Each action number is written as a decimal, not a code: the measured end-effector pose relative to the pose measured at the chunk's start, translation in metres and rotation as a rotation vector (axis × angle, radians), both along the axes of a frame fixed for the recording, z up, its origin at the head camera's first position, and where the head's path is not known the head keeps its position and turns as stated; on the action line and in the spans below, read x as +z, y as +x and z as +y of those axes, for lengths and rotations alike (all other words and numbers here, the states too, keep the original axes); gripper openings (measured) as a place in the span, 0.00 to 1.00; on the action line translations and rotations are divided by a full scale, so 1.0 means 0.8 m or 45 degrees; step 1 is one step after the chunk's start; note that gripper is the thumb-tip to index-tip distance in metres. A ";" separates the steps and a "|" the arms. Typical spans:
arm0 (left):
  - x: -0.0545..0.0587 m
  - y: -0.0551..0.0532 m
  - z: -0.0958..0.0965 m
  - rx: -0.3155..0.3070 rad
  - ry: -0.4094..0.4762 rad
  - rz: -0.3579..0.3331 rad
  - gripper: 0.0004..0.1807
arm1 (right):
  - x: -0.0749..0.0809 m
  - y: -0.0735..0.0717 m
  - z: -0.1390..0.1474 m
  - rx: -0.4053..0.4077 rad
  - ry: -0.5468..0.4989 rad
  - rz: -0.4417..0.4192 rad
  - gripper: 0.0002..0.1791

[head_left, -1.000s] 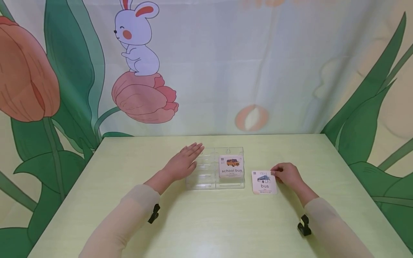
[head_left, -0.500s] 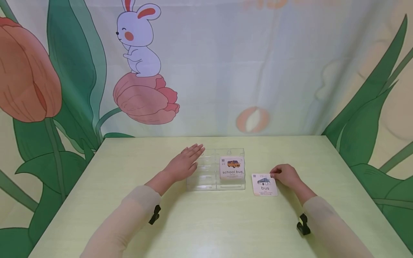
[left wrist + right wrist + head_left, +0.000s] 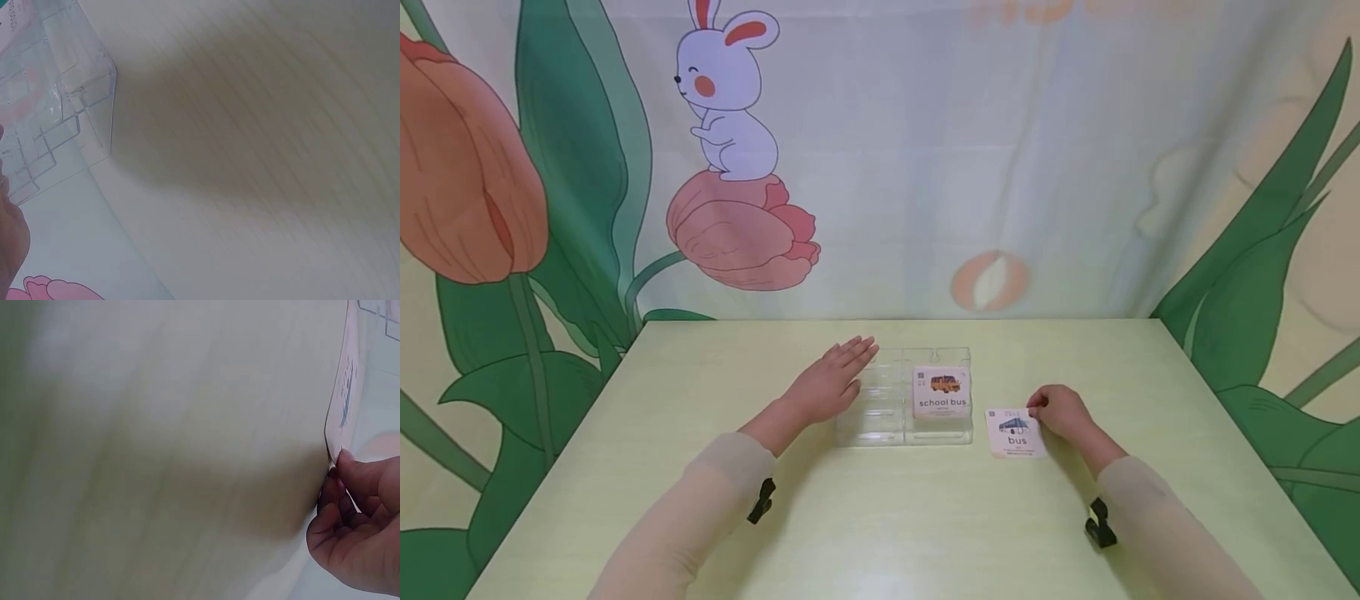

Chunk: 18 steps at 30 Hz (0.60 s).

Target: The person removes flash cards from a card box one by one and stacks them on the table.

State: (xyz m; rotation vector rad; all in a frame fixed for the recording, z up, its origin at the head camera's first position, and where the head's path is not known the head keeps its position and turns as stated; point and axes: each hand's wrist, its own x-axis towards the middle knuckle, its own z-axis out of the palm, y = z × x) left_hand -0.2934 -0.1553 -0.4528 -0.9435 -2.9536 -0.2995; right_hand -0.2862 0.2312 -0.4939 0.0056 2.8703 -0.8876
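A person in pale sleeves works with two bare hands at a light wood-grained table (image 3: 880, 525), the hands well apart on either side of a clear plastic rack (image 3: 880, 423). The right hand (image 3: 1062, 408) pinches the far right corner of a square card (image 3: 1013, 435) marked "bus," with a blue bus pictured above the word; the right wrist view shows the thumb and a finger closed on that corner. The card is just beside the rack, on its right, with a narrow strip of table between them; whether its whole underside rests on the table cannot be told. The left hand (image 3: 827, 382) lies with fingers straight across the rack's left side, gripping nothing that shows; how firmly it presses there is unclear. A second card (image 3: 942, 393), printed "school bus" below a yellow-orange bus, sits on the right half of the rack, its face toward the person. A black strap (image 3: 762, 502) shows at the left sleeve and a black clip (image 3: 1101, 525) at the right. Behind the table hangs a cloth backdrop (image 3: 887, 167), where a white rabbit (image 3: 730, 92) sits on a pink tulip (image 3: 741, 233) among large green leaves.
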 end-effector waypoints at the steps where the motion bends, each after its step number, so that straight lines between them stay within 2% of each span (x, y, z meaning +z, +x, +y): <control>1: 0.000 0.000 0.000 -0.001 0.000 0.001 0.32 | -0.001 0.000 0.000 -0.005 0.002 0.000 0.06; 10: -0.004 0.000 0.000 0.000 0.020 0.005 0.32 | -0.007 -0.004 -0.003 -0.021 0.049 0.001 0.04; 18: -0.003 -0.001 0.000 0.003 0.014 0.006 0.32 | -0.006 -0.002 -0.007 -0.002 0.085 0.040 0.03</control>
